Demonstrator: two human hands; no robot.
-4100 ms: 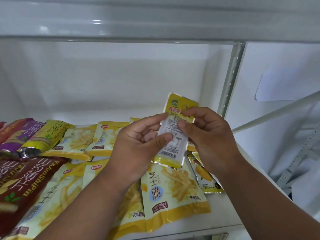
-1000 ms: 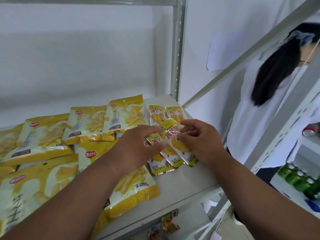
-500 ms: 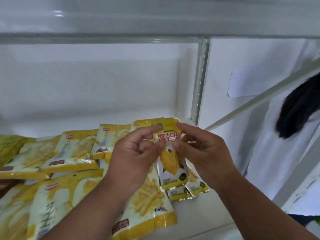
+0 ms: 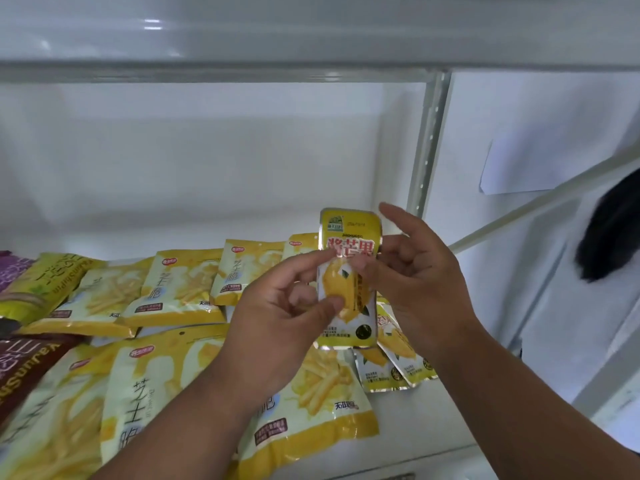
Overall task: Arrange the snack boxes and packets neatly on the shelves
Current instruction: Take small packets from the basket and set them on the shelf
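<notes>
Two hands hold one small mango packet (image 4: 348, 278) upright in the air above the shelf (image 4: 408, 441), printed front toward the camera. The left hand (image 4: 284, 306) pinches its left edge between thumb and forefinger; the right hand (image 4: 415, 271) steadies the right side, its thumb pressed on the front while its forefinger stands straight up, clear of the foil. How the remaining right fingers lie behind the packet cannot be told.

Directly below the held packet, near the right end of the shelf, a few matching mango packets (image 4: 391, 365) lie flat and fanned over one another. To the left of the held packet, the larger yellow fries packets (image 4: 180, 285) lie in overlapping rows across the shelf, with one big one (image 4: 311, 396) just beneath the wrists at the shelf's front. Farther left still are a green-yellow packet (image 4: 41, 285) and a dark red one (image 4: 24, 368), partly cut off by the frame. The shelf's upright post (image 4: 427, 143) rises behind the held packet, to its right.

The step in hand looks like checking and orienting this packet before setting it down. The next move probably calls for lowering it flat onto the little mango pile, label up and edges square with its fellows, without nudging the slippery foil packets already fanned there; those lower ones seem to want straightening too.
</notes>
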